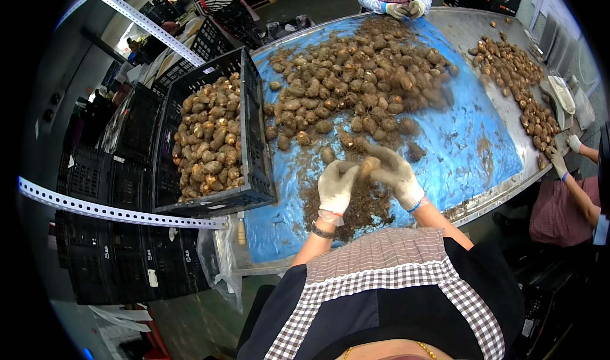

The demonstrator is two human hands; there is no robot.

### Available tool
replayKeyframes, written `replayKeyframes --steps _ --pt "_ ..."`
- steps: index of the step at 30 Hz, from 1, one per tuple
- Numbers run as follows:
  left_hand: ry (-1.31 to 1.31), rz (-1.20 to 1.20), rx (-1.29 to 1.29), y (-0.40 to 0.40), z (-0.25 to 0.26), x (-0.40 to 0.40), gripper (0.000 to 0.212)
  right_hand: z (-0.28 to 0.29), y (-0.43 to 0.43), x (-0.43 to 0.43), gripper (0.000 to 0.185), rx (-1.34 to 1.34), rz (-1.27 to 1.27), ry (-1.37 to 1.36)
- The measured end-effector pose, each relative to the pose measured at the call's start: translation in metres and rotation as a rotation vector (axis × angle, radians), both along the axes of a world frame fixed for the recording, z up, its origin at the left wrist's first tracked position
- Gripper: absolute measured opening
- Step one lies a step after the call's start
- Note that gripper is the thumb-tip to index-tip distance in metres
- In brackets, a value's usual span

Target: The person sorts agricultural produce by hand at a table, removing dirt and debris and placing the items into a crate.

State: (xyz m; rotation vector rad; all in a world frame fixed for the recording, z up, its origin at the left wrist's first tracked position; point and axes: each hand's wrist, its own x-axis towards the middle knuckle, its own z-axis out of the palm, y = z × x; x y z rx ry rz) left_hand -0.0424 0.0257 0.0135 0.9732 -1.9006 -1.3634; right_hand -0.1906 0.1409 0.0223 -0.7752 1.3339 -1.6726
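Both my hands wear pale, soiled work gloves over the blue plastic sheet (457,145). My right hand (398,174) has its fingers around a blurred brown taro corm (369,167). Just left of that corm is my left hand (337,186), fingers curled; whether it grips anything is unclear. Beneath both hands lie loose brown root fibres and dirt (352,212). Beyond them spreads a big heap of hairy taro corms (352,84). At the left stands a black plastic crate (259,169) filled with cleaner-looking corms (212,136).
A co-worker's gloved hands (405,10) are at the far edge. Another co-worker's gloved hands (562,155) are at the right, by more corms (510,69) and a scale (562,98). A perforated metal rail (119,212) and stacked black crates (128,255) stand left.
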Motion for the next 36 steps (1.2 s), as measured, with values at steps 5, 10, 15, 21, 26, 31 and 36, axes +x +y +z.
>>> replayKeyframes --steps 5,10,15,21,26,31,36 --pt "-0.076 -0.038 -0.021 0.001 -0.018 0.014 0.020 -0.042 0.018 -0.052 0.041 0.012 -0.005 -0.091" --pt "-0.008 0.095 -0.120 -0.002 -0.045 0.041 0.028 -0.061 0.059 -0.185 0.024 -0.526 -0.503 -0.381" --pt "-0.136 0.132 -0.275 -0.008 -0.068 0.053 0.043 -0.074 0.090 -0.245 0.038 -0.681 -0.644 -0.648" --pt "-0.142 0.113 -0.224 0.005 -0.063 0.041 0.044 -0.045 0.004 -0.140 0.063 0.101 -0.351 0.054" --pt "-0.110 0.081 -0.198 0.011 -0.047 0.041 0.041 -0.054 -0.079 -0.134 0.075 0.420 -0.318 1.123" --pt "-0.144 0.105 -0.163 0.011 -0.045 0.052 0.040 -0.070 -0.143 -0.104 0.086 0.665 -0.141 1.292" --pt "-0.034 0.148 0.008 0.016 -0.051 0.050 0.037 -0.075 -0.124 -0.067 0.069 0.447 -0.084 1.469"
